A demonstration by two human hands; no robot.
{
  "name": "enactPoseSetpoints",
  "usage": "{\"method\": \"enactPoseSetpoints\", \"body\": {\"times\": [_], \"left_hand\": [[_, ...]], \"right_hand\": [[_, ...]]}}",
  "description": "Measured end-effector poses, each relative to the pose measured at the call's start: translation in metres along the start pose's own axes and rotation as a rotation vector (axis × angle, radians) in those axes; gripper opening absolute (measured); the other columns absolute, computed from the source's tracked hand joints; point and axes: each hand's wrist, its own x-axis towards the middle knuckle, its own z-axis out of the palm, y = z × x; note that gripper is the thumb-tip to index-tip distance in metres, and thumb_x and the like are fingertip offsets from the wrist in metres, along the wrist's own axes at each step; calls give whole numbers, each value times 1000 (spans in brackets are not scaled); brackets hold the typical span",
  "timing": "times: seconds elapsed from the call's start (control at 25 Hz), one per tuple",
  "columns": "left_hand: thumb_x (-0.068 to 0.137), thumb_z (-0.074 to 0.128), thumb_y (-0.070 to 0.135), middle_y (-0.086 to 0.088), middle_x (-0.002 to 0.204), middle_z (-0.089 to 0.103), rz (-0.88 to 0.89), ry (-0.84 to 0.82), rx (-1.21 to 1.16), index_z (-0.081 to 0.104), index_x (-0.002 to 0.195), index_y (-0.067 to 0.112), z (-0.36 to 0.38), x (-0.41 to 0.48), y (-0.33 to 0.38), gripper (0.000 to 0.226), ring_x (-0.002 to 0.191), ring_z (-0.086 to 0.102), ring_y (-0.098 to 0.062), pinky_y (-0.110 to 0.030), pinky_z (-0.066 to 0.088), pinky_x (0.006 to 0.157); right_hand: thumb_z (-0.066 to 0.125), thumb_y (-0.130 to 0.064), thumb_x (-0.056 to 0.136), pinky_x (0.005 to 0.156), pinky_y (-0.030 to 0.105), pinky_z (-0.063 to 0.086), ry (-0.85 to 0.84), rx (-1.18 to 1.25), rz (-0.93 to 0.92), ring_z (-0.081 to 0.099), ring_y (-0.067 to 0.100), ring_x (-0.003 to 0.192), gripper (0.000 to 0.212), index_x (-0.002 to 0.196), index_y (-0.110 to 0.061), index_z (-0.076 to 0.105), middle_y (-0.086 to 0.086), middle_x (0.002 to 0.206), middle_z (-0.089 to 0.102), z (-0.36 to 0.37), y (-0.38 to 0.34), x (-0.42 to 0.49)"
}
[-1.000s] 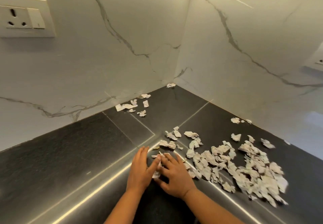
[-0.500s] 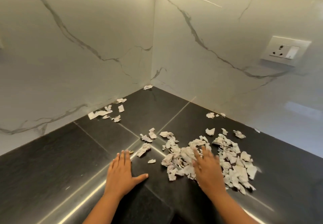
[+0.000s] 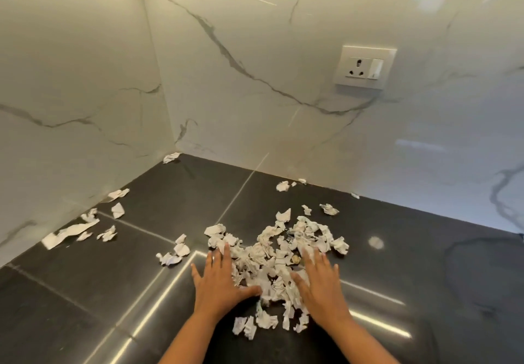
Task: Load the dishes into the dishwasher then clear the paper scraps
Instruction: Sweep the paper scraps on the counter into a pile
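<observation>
Dark counter (image 3: pixel 85 292) in a marble corner: left hand (image 3: pixel 219 281) and right hand (image 3: pixel 319 281) lie flat, fingers straight, gripping nothing, flanking the pile of paper scraps (image 3: pixel 272 253), likely to rake it together, while strays (image 3: pixel 71 230) by the left wall and below the socket (image 3: pixel 365 67) sit well apart, unobstructed.

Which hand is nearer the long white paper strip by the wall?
Left. The left hand lies flat, to the right of the long white paper strip and apart from it; the right hand is farther right, across the pile of torn white paper scraps.
</observation>
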Motion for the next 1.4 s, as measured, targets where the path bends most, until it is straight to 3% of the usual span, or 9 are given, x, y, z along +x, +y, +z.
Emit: {"method": "enactPoseSetpoints", "body": {"times": [0.2,0.4,0.6,0.68,0.8,1.0,1.12,1.28,1.4], "left_hand": [[55,39,93,3,150,35,-78,260,-368,24,148,27,-3,29,-19,115,137,33,-20,-49,28,111],[73,60,68,7,111,64,-93,311,-564,54,131,28,-15,33,-20,70,99,57,-11,-31,46,80],[86,66,17,-11,90,67,-294,352,-927,53,130,16,-33,61,-59,46,73,65,-22,-31,57,57],[86,67,19,-11,88,65,-384,378,-817,55,127,12,-34,67,-56,44,72,65,-27,-43,57,71],[82,60,49,-1,108,58,-322,232,-291,54,123,25,-33,73,-45,48,100,59,-21,-32,45,87],[80,51,58,-3,124,54,-336,157,-158,51,124,25,-31,88,-49,55,115,53,-20,-33,42,96],[78,50,61,-4,119,56,-339,173,-144,53,120,25,-25,93,-53,55,112,54,-21,-33,43,94],[76,51,62,-4,108,59,-342,188,-77,54,116,27,-23,96,-55,53,102,58,-21,-31,47,83],[73,60,56,-5,92,58,-327,220,-75,58,102,20,-27,97,-50,46,84,55,-21,-31,46,71]], "right_hand": [[26,-60,92,116,52,8,39,-81,342,5,34,144,68,149,-24,15,13,157,8,-38,60,41],[0,-76,70,114,38,-3,-119,-44,-27,3,23,145,89,146,-34,18,-7,155,13,-16,16,42],[36,-68,83,93,23,47,38,382,-62,57,0,105,62,117,-25,65,-10,120,64,-29,8,74],[50,-44,92,100,27,43,213,329,65,52,8,118,44,128,-21,56,-3,133,56,-41,31,112],[50,-47,91,115,40,21,77,184,249,20,26,142,63,146,-25,28,5,154,24,-47,54,159],[10,-76,78,115,31,-4,-35,7,-176,7,12,144,68,140,-50,16,-11,155,10,0,14,148],[20,-79,80,116,27,11,-96,273,-323,21,-5,137,49,125,-64,33,-25,148,25,4,5,128],[53,-48,87,108,31,27,355,374,48,37,15,133,45,127,-29,56,-1,143,43,-18,62,179],[60,-29,88,105,43,35,419,214,413,40,35,125,50,130,-4,50,19,136,46,-49,113,229]]}}
